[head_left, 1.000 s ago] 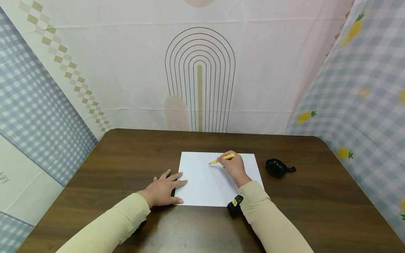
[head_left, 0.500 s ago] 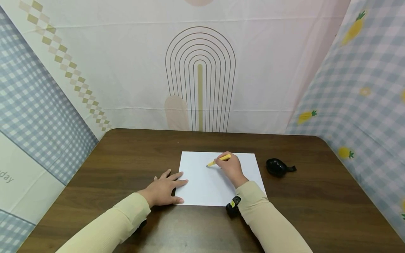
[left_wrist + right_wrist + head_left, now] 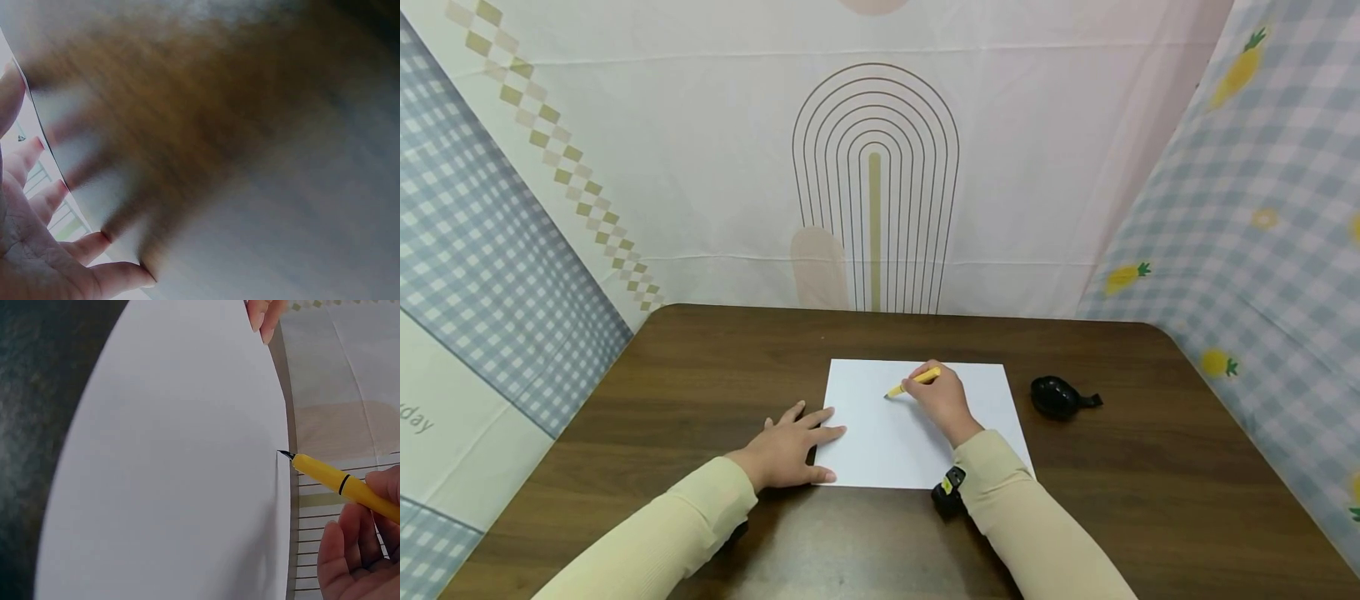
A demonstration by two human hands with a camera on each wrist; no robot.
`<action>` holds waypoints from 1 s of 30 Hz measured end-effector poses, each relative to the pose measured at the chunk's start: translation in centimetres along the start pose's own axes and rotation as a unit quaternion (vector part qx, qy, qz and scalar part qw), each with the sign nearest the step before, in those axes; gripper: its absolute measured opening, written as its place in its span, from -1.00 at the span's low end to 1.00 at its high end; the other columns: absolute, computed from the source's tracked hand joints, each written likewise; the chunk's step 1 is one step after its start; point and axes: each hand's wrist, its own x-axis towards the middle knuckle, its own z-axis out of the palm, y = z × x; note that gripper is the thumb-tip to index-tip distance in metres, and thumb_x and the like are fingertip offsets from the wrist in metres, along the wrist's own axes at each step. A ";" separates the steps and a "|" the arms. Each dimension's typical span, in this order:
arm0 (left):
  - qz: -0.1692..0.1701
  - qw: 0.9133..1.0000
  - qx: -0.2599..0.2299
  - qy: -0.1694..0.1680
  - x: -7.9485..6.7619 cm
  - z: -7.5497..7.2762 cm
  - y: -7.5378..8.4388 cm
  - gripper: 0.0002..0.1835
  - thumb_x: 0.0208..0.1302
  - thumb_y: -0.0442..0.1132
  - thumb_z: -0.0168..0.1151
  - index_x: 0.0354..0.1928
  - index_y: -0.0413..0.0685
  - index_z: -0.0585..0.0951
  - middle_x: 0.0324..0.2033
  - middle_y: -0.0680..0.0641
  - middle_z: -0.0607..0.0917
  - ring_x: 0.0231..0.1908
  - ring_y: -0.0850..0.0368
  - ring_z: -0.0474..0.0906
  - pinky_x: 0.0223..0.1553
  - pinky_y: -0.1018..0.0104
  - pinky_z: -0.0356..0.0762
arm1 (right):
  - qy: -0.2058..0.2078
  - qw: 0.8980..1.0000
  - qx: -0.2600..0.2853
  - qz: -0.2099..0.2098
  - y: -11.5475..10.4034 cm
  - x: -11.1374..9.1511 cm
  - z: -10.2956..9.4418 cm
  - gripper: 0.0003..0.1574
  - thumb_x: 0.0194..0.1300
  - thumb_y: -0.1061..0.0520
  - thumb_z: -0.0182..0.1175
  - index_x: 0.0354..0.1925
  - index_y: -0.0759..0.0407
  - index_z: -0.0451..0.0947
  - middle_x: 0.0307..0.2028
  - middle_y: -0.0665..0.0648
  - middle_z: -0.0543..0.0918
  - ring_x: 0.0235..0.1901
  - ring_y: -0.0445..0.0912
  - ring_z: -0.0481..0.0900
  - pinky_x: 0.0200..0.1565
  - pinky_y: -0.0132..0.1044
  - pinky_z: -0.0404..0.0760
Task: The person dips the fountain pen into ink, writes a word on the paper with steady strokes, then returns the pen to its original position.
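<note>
A white sheet of paper (image 3: 872, 442) lies on the brown table. My left hand (image 3: 786, 450) rests at its left edge with the fingers spread, fingertips on the paper's margin. Above the upper middle of the sheet, my right hand (image 3: 942, 398) pinches a yellow fountain pen (image 3: 927, 377) between thumb and fingers. The pen slants down to the left. In the right wrist view the dark nib of the pen (image 3: 319, 469) meets the paper or hovers just over it; a thin dark streak runs from it, and I cannot tell line from shadow.
To the right of the paper sits a glossy black rounded object (image 3: 1056, 397) with a short tail. The wooden table (image 3: 715, 367) ends at a white patterned cloth (image 3: 715, 167) behind it. Checked cloth (image 3: 1240, 233) hangs at both sides.
The right hand has shifted left and slightly toward me, carrying the pen, whose tip now stands further left and lower over the paper. The left hand and sheet stay put.
</note>
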 end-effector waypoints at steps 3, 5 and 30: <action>-0.001 1.000 -0.001 -0.001 0.0 -0.1 0.1 -0.28 0.12 0.19 0.34 0.36 0.27 0.43 0.44 -0.02 0.22 0.43 -0.35 -0.05 0.11 -0.55 0.09 | -0.007 1.000 -0.016 -0.006 -0.2 0.0 0.0 -0.87 0.19 0.19 0.31 -0.34 0.20 0.54 -0.35 0.14 0.59 -0.41 -0.11 0.43 -0.40 -0.38 0.41; -0.001 1.000 -0.002 -0.002 -0.1 -0.2 0.1 -0.28 0.13 0.19 0.34 0.36 0.26 0.43 0.44 -0.03 0.22 0.43 -0.35 -0.05 0.11 -0.55 0.08 | -0.011 1.000 -0.024 -0.009 -0.3 0.0 0.0 -0.88 0.20 0.19 0.30 -0.34 0.20 0.54 -0.34 0.14 0.59 -0.41 -0.11 0.44 -0.40 -0.38 0.41; 0.005 1.000 -0.006 -0.001 -0.2 -0.2 0.2 -0.27 0.13 0.17 0.34 0.36 0.22 0.42 0.44 -0.05 0.22 0.43 -0.36 -0.06 0.11 -0.56 0.06 | -0.004 0.999 -0.049 -0.009 0.0 0.3 -1.2 -0.89 0.19 0.19 0.27 -0.34 0.21 0.54 -0.34 0.16 0.60 -0.43 -0.11 0.44 -0.40 -0.37 0.42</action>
